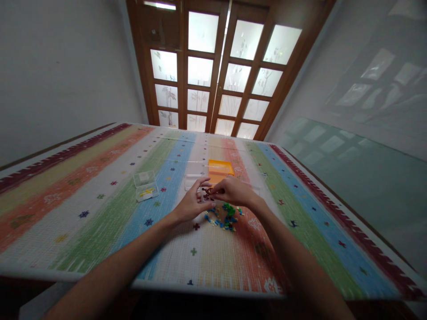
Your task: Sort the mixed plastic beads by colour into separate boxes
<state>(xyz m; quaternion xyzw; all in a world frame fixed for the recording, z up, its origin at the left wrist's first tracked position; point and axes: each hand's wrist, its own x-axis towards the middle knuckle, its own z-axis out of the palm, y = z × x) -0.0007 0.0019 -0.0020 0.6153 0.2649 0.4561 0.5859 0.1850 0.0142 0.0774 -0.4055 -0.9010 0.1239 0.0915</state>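
My left hand (pixel 191 205) grips a small clear plastic box (pixel 207 199), its thumb on the near side and its fingers around the far side. Small dark red pieces (pixel 207 191) show at the box's opening. My right hand (pixel 229 191) reaches in from the right, thumb and fingertips pinched together over those pieces. Whatever lies between its fingertips is too small to make out. Just below both hands, small loose toy bricks (pixel 216 222) in blue and cream are scattered on the cloth. A clump of green bricks (pixel 229 210) sits among them.
An orange plastic case (pixel 221 167) stands open behind my hands. To the left is an open clear box (pixel 146 193) with yellow pieces. Another clear container (pixel 191 181) is partly hidden behind my left hand. A striped tablecloth (pixel 110 213) covers the table.
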